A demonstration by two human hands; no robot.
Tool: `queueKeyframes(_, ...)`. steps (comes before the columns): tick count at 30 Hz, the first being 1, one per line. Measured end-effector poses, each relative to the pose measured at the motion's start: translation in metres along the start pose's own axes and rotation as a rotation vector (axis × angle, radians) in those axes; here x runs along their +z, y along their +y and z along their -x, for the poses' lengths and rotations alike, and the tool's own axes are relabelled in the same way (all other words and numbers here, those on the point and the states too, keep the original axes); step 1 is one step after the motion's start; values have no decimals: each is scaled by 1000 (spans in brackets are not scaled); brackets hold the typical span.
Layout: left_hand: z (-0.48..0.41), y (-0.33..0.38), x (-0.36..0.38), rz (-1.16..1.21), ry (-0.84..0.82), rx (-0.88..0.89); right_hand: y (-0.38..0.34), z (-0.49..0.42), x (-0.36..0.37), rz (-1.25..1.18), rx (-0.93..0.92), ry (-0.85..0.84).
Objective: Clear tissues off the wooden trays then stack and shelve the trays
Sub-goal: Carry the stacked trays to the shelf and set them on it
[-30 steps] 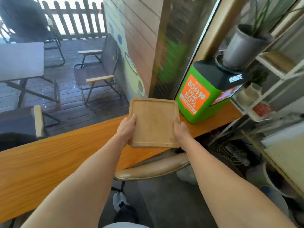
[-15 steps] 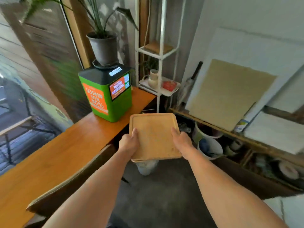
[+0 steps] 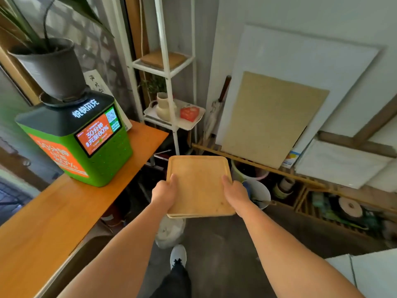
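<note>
I carry a stack of square wooden trays (image 3: 199, 186) level in front of me, over the floor. The top tray is bare, with no tissue on it. My left hand (image 3: 164, 193) grips the stack's left edge, thumb on top. My right hand (image 3: 235, 192) grips its right edge the same way. A white metal shelf unit (image 3: 166, 67) stands straight ahead, beyond the trays. Its upper shelf holds a wooden tray (image 3: 163, 59).
An orange wooden counter (image 3: 71, 207) runs along my left, carrying a green charging kiosk (image 3: 86, 143) topped by a potted plant (image 3: 51, 67). The shelf's lower level holds a vase (image 3: 163, 108) and a red item. Boards lean on the right wall above buckets (image 3: 257, 192). My shoe (image 3: 178, 254) shows below.
My view has swung right, away from the window and outdoor chairs, towards the white shelf. The trays stay held in both hands and have come off the counter, closer to the shelf.
</note>
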State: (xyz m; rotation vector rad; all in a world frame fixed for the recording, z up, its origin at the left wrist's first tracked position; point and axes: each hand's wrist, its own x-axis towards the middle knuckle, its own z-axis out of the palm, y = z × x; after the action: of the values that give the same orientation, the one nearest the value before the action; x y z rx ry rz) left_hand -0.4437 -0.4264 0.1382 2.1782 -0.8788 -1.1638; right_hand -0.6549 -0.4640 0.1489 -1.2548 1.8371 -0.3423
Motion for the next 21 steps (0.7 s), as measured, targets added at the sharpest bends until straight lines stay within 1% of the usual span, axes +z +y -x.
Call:
queueKeyframes(5, -91, 61, 6, -21, -20, -1, -57, -97, -9, 37, -8, 24)
queueKeyframes(8, -142, 108, -4, -33, -18, 24, -97, -146, -16, 6, -6, 39)
queueKeyframes(11, -184, 155, -11, -52, -14, 44, -131, -189, -27, -48, -3, 58)
queueKeyframes(15, -230, 215, -9, -92, -14, 82, -171, -247, -51, -38, 5, 60)
queueKeyframes(19, -273, 279, -3, -28, 17, 81, -218, -317, -81, -34, -66, 57)
queueKeyframes(21, -295, 314, 0, 33, 68, 119, -247, -355, -99, -35, -128, 59)
